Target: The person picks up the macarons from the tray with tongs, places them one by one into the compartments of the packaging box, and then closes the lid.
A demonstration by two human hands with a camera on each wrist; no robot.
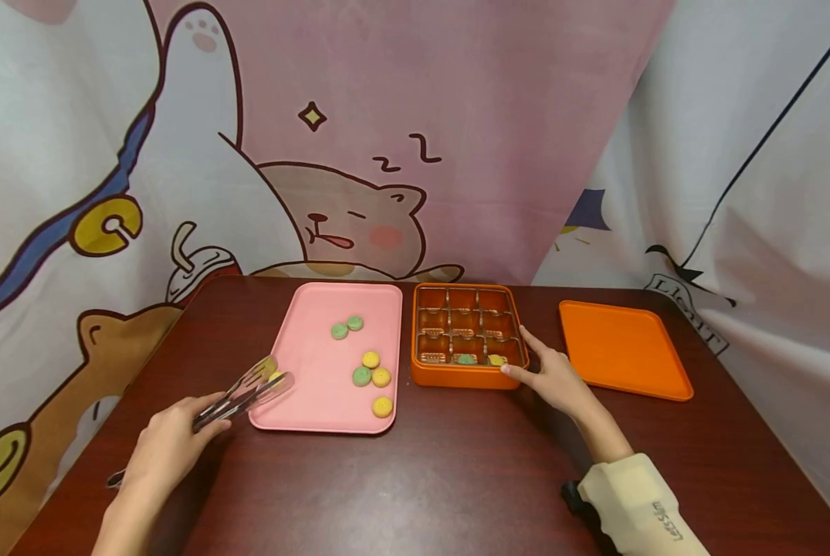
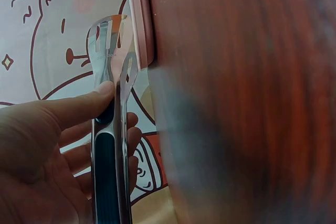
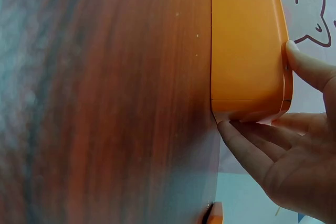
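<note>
My left hand point(image 1: 167, 440) grips metal tongs point(image 2: 107, 156) with dark handle inlays. The tongs' slotted tips reach over the left edge of a pink tray point(image 1: 310, 309), and a yellow macaron-like piece point(image 1: 276, 378) shows between them. On the tray lie green pieces point(image 1: 340, 331) and yellow pieces point(image 1: 382, 407). My right hand point(image 1: 557, 378) holds the front right corner of an orange box point(image 1: 466, 377), thumb at the rim and fingers along its right side. Inside, a clear divided insert has one green piece point(image 1: 466, 360) and one yellow piece point(image 1: 497, 361) in the front row.
An orange lid point(image 1: 626, 351) lies flat to the right of the box. All stand on a dark reddish wooden table point(image 1: 387, 494). A curtain point(image 1: 498, 116) with cartoon animals hangs behind the table and along its sides.
</note>
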